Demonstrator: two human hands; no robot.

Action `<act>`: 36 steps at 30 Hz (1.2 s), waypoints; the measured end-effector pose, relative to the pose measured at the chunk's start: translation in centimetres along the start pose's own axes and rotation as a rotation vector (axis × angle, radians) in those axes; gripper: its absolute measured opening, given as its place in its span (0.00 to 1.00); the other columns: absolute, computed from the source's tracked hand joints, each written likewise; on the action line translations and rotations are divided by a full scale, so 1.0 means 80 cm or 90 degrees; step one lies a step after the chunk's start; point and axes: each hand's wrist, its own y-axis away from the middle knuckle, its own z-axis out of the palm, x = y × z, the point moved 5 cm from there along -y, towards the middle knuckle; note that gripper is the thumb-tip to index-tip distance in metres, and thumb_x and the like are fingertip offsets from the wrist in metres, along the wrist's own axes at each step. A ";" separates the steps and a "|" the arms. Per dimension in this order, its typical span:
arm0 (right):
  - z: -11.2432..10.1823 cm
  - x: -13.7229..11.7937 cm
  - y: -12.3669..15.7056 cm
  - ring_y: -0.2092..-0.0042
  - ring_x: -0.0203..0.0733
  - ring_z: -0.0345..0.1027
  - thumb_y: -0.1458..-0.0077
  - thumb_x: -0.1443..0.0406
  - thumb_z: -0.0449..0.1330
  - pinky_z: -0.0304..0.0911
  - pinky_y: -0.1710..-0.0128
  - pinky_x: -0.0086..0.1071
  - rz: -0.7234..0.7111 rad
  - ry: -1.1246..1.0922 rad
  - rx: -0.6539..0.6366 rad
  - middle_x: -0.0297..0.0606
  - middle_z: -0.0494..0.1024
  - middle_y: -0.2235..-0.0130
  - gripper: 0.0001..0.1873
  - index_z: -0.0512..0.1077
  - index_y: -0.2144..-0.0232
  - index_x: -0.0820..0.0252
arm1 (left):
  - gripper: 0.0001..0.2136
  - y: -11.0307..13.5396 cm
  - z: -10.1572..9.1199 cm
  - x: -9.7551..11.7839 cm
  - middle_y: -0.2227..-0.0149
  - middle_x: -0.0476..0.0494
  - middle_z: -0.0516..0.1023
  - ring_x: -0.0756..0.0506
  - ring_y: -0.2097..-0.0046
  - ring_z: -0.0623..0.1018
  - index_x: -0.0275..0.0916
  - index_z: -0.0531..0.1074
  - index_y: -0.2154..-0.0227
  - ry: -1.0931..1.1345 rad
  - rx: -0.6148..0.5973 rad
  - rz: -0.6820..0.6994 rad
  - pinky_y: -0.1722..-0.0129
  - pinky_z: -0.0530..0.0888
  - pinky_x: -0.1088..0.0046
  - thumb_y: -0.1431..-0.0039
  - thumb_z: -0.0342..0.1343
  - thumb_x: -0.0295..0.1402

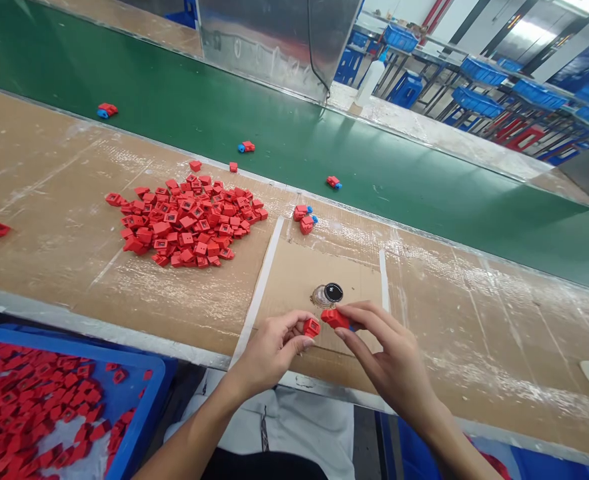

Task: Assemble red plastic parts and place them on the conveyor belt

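Note:
My left hand [285,340] pinches a small hollow red plastic block [311,327] between thumb and fingers. Close beside it, my right hand [381,343] grips a red plastic piece [335,318] with a bit of blue showing at its right end. A small gap separates the two pieces. Just beyond them on the cardboard stands a small clear jar [321,295], with a round black disc [333,292] by its rim. Farther back lie red-and-blue pieces [304,219] near the belt. A large pile of red blocks [189,220] spreads to the left.
A green conveyor belt [424,187] runs across behind the table, carrying several red-and-blue pieces [247,147]. At lower left, a blue bin [147,393] holds many red blocks. A white bottle [371,81] stands beyond the belt, near a metal panel [269,47].

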 end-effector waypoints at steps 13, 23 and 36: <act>0.024 0.014 0.017 0.58 0.42 0.71 0.37 0.69 0.58 0.69 0.60 0.33 0.019 -0.033 -0.027 0.42 0.75 0.57 0.12 0.70 0.50 0.57 | 0.13 0.000 0.001 -0.002 0.66 0.46 0.75 0.47 0.65 0.72 0.38 0.74 0.51 0.000 -0.012 0.006 0.63 0.70 0.74 0.38 0.53 0.31; 0.036 0.010 0.021 0.61 0.41 0.73 0.34 0.68 0.53 0.70 0.63 0.32 0.023 -0.040 -0.084 0.43 0.76 0.57 0.10 0.72 0.54 0.56 | 0.09 0.002 -0.002 0.003 0.72 0.49 0.72 0.48 0.70 0.72 0.38 0.74 0.59 -0.130 -0.027 0.008 0.69 0.69 0.75 0.36 0.50 0.29; 0.043 0.009 0.033 0.66 0.42 0.70 0.33 0.68 0.50 0.66 0.67 0.33 0.051 -0.038 -0.083 0.40 0.75 0.66 0.09 0.70 0.57 0.57 | 0.12 -0.001 -0.004 -0.003 0.72 0.48 0.73 0.49 0.71 0.74 0.37 0.74 0.57 -0.195 -0.089 0.000 0.70 0.71 0.76 0.36 0.47 0.27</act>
